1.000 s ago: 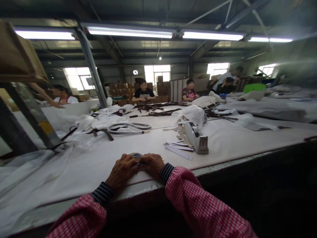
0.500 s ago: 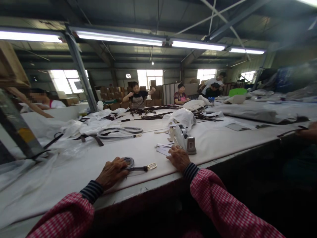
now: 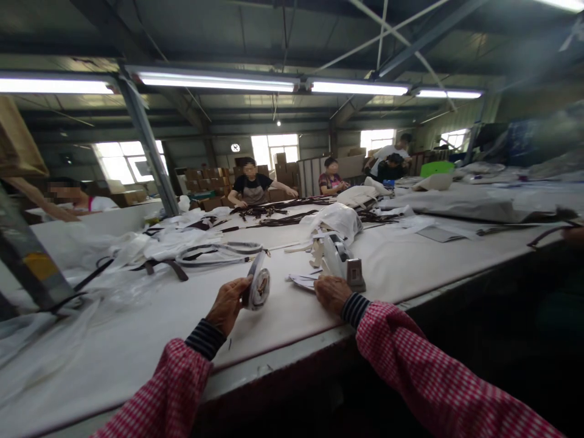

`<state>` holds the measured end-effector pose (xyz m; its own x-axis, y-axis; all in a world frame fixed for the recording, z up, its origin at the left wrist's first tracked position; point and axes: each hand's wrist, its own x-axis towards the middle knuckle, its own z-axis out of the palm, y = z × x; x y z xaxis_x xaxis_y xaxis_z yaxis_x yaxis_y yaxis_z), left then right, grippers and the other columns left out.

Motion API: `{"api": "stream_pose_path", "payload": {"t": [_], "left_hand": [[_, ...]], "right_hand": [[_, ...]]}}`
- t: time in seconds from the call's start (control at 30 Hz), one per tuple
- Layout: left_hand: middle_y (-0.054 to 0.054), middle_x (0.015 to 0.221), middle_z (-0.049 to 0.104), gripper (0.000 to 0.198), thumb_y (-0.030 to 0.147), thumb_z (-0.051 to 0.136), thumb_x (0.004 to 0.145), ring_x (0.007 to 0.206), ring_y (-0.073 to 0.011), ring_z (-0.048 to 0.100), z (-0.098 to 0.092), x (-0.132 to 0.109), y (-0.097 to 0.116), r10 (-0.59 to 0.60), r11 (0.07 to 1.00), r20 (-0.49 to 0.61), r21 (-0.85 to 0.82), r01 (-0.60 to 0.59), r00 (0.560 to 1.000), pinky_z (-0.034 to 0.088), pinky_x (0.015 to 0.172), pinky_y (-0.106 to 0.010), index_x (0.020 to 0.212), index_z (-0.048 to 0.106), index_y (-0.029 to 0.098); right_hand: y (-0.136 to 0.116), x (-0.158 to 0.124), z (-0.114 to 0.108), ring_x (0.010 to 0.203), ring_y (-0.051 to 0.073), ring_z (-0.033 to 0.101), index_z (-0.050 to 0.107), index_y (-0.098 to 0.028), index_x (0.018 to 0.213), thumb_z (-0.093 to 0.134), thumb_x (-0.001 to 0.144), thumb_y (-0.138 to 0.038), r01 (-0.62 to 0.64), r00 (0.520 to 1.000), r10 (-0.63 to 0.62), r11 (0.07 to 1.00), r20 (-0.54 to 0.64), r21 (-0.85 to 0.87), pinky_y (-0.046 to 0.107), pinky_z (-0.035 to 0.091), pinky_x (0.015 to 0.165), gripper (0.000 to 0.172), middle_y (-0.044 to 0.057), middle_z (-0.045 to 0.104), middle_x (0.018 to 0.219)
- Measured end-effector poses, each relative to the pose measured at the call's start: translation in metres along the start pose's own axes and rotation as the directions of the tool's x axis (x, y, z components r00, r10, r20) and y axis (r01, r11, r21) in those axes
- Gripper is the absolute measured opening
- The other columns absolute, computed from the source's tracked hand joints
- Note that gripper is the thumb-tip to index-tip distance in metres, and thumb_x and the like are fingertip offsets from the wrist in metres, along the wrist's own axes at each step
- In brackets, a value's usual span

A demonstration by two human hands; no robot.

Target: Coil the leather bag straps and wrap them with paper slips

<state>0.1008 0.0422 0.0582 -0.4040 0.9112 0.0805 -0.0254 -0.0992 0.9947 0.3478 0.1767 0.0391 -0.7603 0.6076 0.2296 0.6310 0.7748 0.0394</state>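
Observation:
My left hand (image 3: 228,307) grips a coiled strap (image 3: 261,288) wrapped in clear plastic, holding it on edge above the white-covered table. My right hand (image 3: 334,294) rests at the table with its fingers closed on the end of some white paper strips (image 3: 303,280); the fingertips are partly hidden. Just beside it stands a tape dispenser (image 3: 354,275) with a grey-brown end. Beyond my left hand lies a looped, plastic-wrapped strap (image 3: 214,250) with a metal clasp.
A plastic bag (image 3: 336,220) sits behind the dispenser. Many dark straps (image 3: 283,213) lie farther back. A grey post (image 3: 148,140) rises at the left. A co-worker (image 3: 252,185) leans over the far side. The table's front edge (image 3: 319,347) runs below my hands.
My left hand has lifted the strap roll off the table and turned it on edge, moving right. My right hand stays by the paper strips. The far co-worker's arms have come down.

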Motion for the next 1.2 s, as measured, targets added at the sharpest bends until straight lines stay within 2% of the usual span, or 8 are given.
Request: {"api": "stream_pose_path", "payload": {"t": [0.17, 0.27, 0.37, 0.57, 0.83, 0.97, 1.07, 1.2], "left_hand": [[-0.006, 0.075, 0.071, 0.023, 0.031, 0.074, 0.076, 0.064, -0.0177, 0.064, 0.004, 0.028, -0.019, -0.059, 0.966, -0.02, -0.252, 0.052, 0.998, 0.052, 0.056, -0.026, 0.086, 0.07, 0.011], [-0.01, 0.089, 0.075, 0.022, 0.024, 0.07, 0.079, 0.081, -0.0219, 0.071, -0.005, 0.034, -0.028, -0.081, 0.923, -0.025, -0.378, 0.066, 0.996, 0.06, 0.073, -0.032, 0.097, 0.07, 0.011], [-0.011, 0.099, 0.076, 0.021, 0.019, 0.067, 0.082, 0.089, -0.0227, 0.072, -0.015, 0.036, -0.032, -0.105, 0.883, -0.023, -0.463, 0.082, 0.994, 0.06, 0.084, -0.036, 0.101, 0.069, 0.01], [-0.011, 0.097, 0.077, 0.022, 0.018, 0.065, 0.085, 0.085, -0.0225, 0.073, -0.02, 0.037, -0.034, -0.165, 0.828, 0.041, -0.537, 0.161, 0.985, 0.062, 0.08, -0.034, 0.104, 0.071, 0.01], [-0.009, 0.087, 0.077, 0.015, 0.015, 0.064, 0.086, 0.074, -0.0184, 0.071, -0.019, 0.038, -0.035, -0.161, 0.787, 0.062, -0.594, 0.166, 0.985, 0.061, 0.074, -0.028, 0.095, 0.073, 0.008], [-0.012, 0.089, 0.078, 0.017, 0.013, 0.061, 0.088, 0.077, -0.0196, 0.072, -0.018, 0.038, -0.036, -0.16, 0.77, 0.076, -0.614, 0.173, 0.984, 0.06, 0.075, -0.03, 0.097, 0.073, 0.005], [-0.014, 0.092, 0.078, 0.021, 0.015, 0.06, 0.089, 0.081, -0.0222, 0.072, -0.016, 0.037, -0.035, -0.161, 0.755, 0.101, -0.628, 0.188, 0.982, 0.06, 0.08, -0.033, 0.1, 0.073, 0.004], [-0.012, 0.094, 0.078, 0.023, 0.014, 0.06, 0.088, 0.082, -0.0219, 0.072, -0.015, 0.036, -0.032, -0.151, 0.74, 0.124, -0.643, 0.195, 0.981, 0.059, 0.082, -0.034, 0.104, 0.073, 0.007]], "right_hand": [[-0.013, -0.003, 0.004, 0.094, 0.03, 0.065, 0.07, -0.011, 0.095, 0.053, 0.087, -0.011, 0.018, 0.999, -0.02, 0.997, -0.028, -0.073, 0.038, 0.046, 0.076, 0.019, 0.018, 0.07, 0.1], [-0.017, -0.004, 0.007, 0.094, 0.032, 0.063, 0.069, -0.01, 0.093, 0.051, 0.087, -0.009, 0.02, 0.998, -0.025, 0.995, -0.05, -0.097, 0.041, 0.045, 0.076, 0.019, 0.019, 0.068, 0.099], [-0.014, -0.004, 0.01, 0.093, 0.03, 0.063, 0.068, -0.011, 0.09, 0.048, 0.089, -0.007, 0.029, 0.998, -0.035, 0.995, -0.058, -0.098, 0.039, 0.044, 0.077, 0.02, 0.017, 0.068, 0.098], [-0.009, -0.005, 0.014, 0.088, 0.023, 0.063, 0.065, -0.016, 0.081, 0.048, 0.093, -0.009, 0.003, 0.99, -0.008, 0.999, -0.138, -0.032, 0.034, 0.041, 0.076, 0.022, 0.008, 0.068, 0.09], [-0.003, -0.009, 0.011, 0.086, 0.019, 0.064, 0.064, -0.019, 0.074, 0.058, 0.093, -0.019, -0.005, 0.995, 0.028, 0.973, -0.096, 0.232, 0.029, 0.042, 0.073, 0.02, 0.003, 0.067, 0.087], [0.004, -0.008, 0.004, 0.083, 0.02, 0.065, 0.065, -0.02, 0.08, 0.052, 0.097, -0.027, -0.01, 0.973, 0.089, 0.938, -0.215, 0.347, 0.03, 0.044, 0.074, 0.023, 0.003, 0.067, 0.086], [-0.007, -0.002, -0.01, 0.079, 0.021, 0.063, 0.066, -0.02, 0.081, 0.053, 0.096, -0.031, 0.026, 0.943, 0.108, 0.919, -0.314, 0.393, 0.03, 0.042, 0.072, 0.023, 0.003, 0.067, 0.082], [-0.038, 0.012, -0.026, 0.068, 0.017, 0.06, 0.067, -0.019, 0.073, 0.059, 0.091, -0.031, 0.088, 0.967, 0.061, 0.833, -0.248, 0.546, 0.028, 0.039, 0.065, 0.023, 0.001, 0.066, 0.071]]}}
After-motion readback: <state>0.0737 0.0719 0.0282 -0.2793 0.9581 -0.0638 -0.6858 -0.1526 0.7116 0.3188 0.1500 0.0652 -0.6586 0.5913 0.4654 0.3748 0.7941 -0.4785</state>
